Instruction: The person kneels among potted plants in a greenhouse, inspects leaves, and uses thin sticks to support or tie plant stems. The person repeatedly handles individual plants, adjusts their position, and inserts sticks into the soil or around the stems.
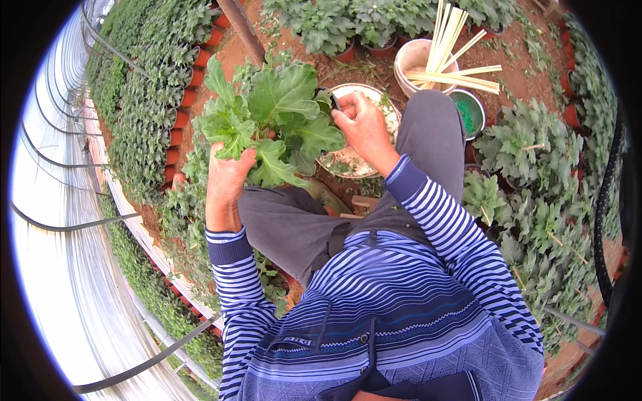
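Observation:
A broad-leaved green potted plant (283, 115) stands before my knees, its leaves spread between both hands. My left hand (228, 173) is at the left side of its foliage, thumb and fingers around a leafy shoot (228, 128); leaves hide the fingertips. With bent fingers, my right hand (363, 125) pinches the dark rim of a plant pot (328, 97) on the plant's right side. Most of that pot is hidden by leaves. Below my right hand is a round pale basin (346, 173) with pale scraps and bits of leaf inside.
A white bucket (401, 70) holding pale flat sticks (446, 40) stands beyond my right knee. Next to it is a small bowl (480, 108) of green ties or strands. A rusty pole (243, 30) rises ahead. Potted plants (536, 215) crowd the right, more rows (145, 125) the left.

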Motion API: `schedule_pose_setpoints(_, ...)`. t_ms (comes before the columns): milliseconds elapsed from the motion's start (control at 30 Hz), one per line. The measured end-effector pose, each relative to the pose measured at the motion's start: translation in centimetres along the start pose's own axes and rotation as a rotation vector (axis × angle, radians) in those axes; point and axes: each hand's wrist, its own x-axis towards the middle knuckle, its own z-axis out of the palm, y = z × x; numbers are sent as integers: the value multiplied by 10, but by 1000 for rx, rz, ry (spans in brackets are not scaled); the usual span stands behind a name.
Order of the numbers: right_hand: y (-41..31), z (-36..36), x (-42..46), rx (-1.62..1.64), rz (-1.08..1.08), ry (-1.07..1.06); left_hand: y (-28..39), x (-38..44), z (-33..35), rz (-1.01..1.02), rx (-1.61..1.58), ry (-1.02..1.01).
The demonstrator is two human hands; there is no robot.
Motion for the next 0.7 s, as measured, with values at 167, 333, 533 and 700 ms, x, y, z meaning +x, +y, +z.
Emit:
schedule_pose_setpoints(167,5,2,-1,47,27,-14,-2,-1,2,36,104,73)
schedule_pose_setpoints(333,2,1,-5,1,-5,4,-5,-2,-3,42,223,98)
schedule_pose_setpoints(533,0,0,-10,-16,-23,3,-27,-7,-7,-107,-231,88)
schedule_pose_setpoints(700,4,-8,-9,-18,-5,11,-25,-7,0,-200,-589,225)
